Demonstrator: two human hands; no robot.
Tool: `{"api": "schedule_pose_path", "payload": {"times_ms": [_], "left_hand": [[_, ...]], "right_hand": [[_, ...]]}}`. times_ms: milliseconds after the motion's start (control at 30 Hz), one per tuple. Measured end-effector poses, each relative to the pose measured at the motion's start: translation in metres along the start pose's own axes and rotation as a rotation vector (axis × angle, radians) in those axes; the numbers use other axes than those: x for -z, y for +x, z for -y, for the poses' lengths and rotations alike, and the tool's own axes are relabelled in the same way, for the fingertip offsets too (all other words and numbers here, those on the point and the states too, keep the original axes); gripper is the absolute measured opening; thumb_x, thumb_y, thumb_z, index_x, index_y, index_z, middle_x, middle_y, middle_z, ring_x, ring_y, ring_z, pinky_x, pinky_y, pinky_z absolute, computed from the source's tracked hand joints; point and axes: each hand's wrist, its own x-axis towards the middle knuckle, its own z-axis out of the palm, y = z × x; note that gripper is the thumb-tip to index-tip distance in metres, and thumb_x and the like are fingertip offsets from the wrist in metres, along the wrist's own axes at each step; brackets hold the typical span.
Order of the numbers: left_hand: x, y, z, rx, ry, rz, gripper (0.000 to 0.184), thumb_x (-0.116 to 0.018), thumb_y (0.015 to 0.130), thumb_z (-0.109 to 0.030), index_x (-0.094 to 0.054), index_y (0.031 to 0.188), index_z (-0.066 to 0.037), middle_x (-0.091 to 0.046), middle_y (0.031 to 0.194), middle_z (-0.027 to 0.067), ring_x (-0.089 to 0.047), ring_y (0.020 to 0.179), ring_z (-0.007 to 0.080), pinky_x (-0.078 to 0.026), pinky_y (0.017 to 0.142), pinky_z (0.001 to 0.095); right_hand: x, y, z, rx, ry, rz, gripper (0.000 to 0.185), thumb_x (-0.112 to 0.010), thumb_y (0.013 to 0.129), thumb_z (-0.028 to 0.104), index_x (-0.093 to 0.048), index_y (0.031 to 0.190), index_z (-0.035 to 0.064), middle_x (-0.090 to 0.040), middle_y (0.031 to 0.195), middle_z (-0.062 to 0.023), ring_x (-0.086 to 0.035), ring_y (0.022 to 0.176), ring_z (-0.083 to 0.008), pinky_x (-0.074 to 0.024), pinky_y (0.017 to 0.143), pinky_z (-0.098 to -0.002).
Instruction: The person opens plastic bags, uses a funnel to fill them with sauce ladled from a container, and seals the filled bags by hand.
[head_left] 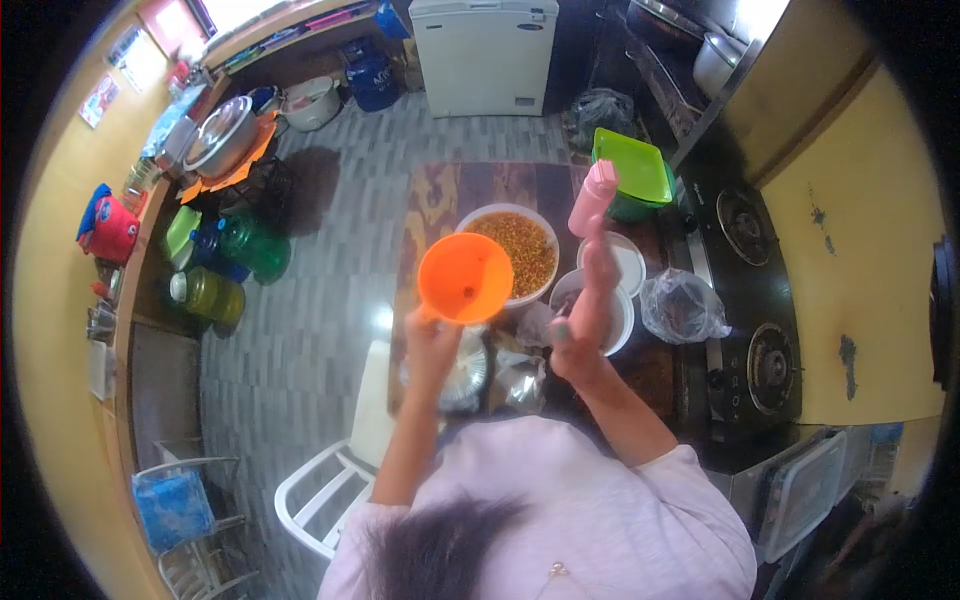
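My left hand [432, 342] is closed on the near side of an orange plastic cup [455, 268], whose wide mouth faces up toward me. A few dark specks show at its bottom. The cup overlaps the near left edge of a white tub [549, 232] filled with small golden-brown bits. My right hand [588, 335] is raised with its fingers stretched out and the thumb apart, and no held object shows in it. Just beyond its fingertips is a pink bottle [592, 203]; whether they touch, I cannot tell. Behind that hand, partly hidden, is a white-rimmed container [624, 325].
On the wooden table [436, 190] lie a round white lid [628, 262], a clear plastic bag [684, 306] and a stack of pale paper liners [466, 372]. A green-lidded container [636, 165] stands at the far right. The black gas stove [745, 300] borders the right side.
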Motion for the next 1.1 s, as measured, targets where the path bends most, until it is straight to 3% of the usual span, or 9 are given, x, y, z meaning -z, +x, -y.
{"api": "schedule_pose_path", "payload": {"times_ms": [100, 200, 300, 333, 533, 700, 1000, 1067, 1100], "left_hand": [[-0.002, 0.004, 0.010, 0.024, 0.001, 0.001, 0.010, -0.059, 0.077, -0.002, -0.063, 0.085, 0.004, -0.064, 0.072, 0.0069, -0.059, 0.068, 0.0104, -0.046, 0.062, 0.0250], [-0.005, 0.006, -0.005, 0.079, -0.044, 0.008, 0.008, -0.058, 0.079, -0.003, -0.062, 0.082, 0.004, -0.064, 0.071, 0.0062, -0.058, 0.066, 0.0097, -0.045, 0.061, 0.0245], [-0.005, 0.003, -0.006, 0.064, 0.089, 0.019, 0.008, -0.059, 0.080, -0.004, -0.061, 0.082, 0.004, -0.064, 0.071, 0.0059, -0.058, 0.065, 0.0094, -0.045, 0.061, 0.0244], [-0.006, 0.003, -0.001, 0.038, 0.150, 0.047, 0.009, -0.059, 0.080, -0.005, -0.061, 0.082, 0.003, -0.063, 0.071, 0.0058, -0.057, 0.065, 0.0094, -0.045, 0.061, 0.0244], [0.007, 0.001, 0.030, -0.088, -0.038, 0.092, 0.018, -0.058, 0.074, -0.004, -0.060, 0.091, 0.002, -0.061, 0.087, 0.0060, -0.056, 0.079, 0.0127, -0.044, 0.069, 0.0246], [-0.006, 0.007, 0.023, -0.085, 0.048, 0.085, 0.023, -0.057, 0.075, -0.005, -0.057, 0.097, 0.002, -0.059, 0.089, 0.0049, -0.054, 0.081, 0.0103, -0.042, 0.070, 0.0236], [-0.017, 0.001, -0.018, -0.016, 0.247, 0.028, 0.015, -0.062, 0.081, -0.006, -0.056, 0.093, 0.002, -0.058, 0.078, 0.0035, -0.054, 0.068, 0.0071, -0.045, 0.062, 0.0206], [-0.012, 0.003, 0.001, -0.223, 0.380, -0.005, 0.013, -0.061, 0.082, -0.007, -0.057, 0.091, 0.002, -0.058, 0.072, 0.0026, -0.053, 0.062, 0.0057, -0.046, 0.057, 0.0213], [-0.017, -0.002, -0.023, -0.054, 0.228, 0.007, 0.012, -0.061, 0.083, -0.007, -0.058, 0.091, 0.002, -0.058, 0.069, 0.0011, -0.052, 0.060, 0.0045, -0.045, 0.057, 0.0202]], "right_hand": [[-0.011, -0.011, -0.005, -0.051, -0.129, 0.360, 0.064, -0.034, 0.088, 0.048, -0.026, 0.136, 0.0059, -0.021, 0.141, -0.0194, -0.017, 0.131, -0.0342, -0.0063, 0.105, -0.0484], [0.000, -0.005, 0.001, -0.065, -0.014, 0.056, 0.063, -0.042, 0.086, 0.043, -0.028, 0.135, 0.0059, -0.022, 0.141, -0.0172, -0.017, 0.131, -0.0343, -0.0067, 0.104, -0.0509], [-0.005, -0.013, 0.001, -0.091, 0.071, 0.067, 0.064, -0.051, 0.083, 0.037, -0.029, 0.134, 0.0053, -0.021, 0.141, -0.0174, -0.018, 0.131, -0.0353, -0.0076, 0.104, -0.0525], [-0.013, -0.015, -0.002, 0.056, -0.288, 0.277, 0.066, -0.055, 0.080, 0.035, -0.030, 0.134, 0.0055, -0.024, 0.139, -0.0196, -0.021, 0.128, -0.0367, -0.0100, 0.103, -0.0527], [-0.026, -0.007, 0.017, 0.043, -0.051, -0.064, 0.057, -0.066, 0.072, 0.029, -0.047, 0.122, 0.0059, -0.043, 0.117, -0.0123, -0.041, 0.103, -0.0290, -0.0304, 0.086, -0.0424], [-0.033, 0.000, 0.021, 0.101, -0.195, -0.027, 0.021, -0.055, 0.070, 0.013, -0.059, 0.091, 0.0080, -0.053, 0.089, -0.0055, -0.054, 0.084, -0.0221, -0.0442, 0.071, -0.0324], [-0.020, 0.004, 0.009, -0.053, -0.208, -0.061, 0.021, -0.059, 0.070, 0.009, -0.057, 0.090, 0.0039, -0.056, 0.083, -0.0095, -0.058, 0.078, -0.0251, -0.0481, 0.066, -0.0353], [-0.011, 0.018, -0.001, -0.029, -0.240, -0.119, 0.018, -0.062, 0.070, 0.007, -0.058, 0.087, 0.0054, -0.056, 0.081, -0.0092, -0.057, 0.074, -0.0273, -0.0473, 0.064, -0.0362], [-0.012, 0.021, -0.008, -0.094, -0.152, -0.209, 0.014, -0.063, 0.070, 0.006, -0.060, 0.084, 0.0055, -0.056, 0.078, -0.0096, -0.057, 0.072, -0.0293, -0.0472, 0.063, -0.0352]]}}
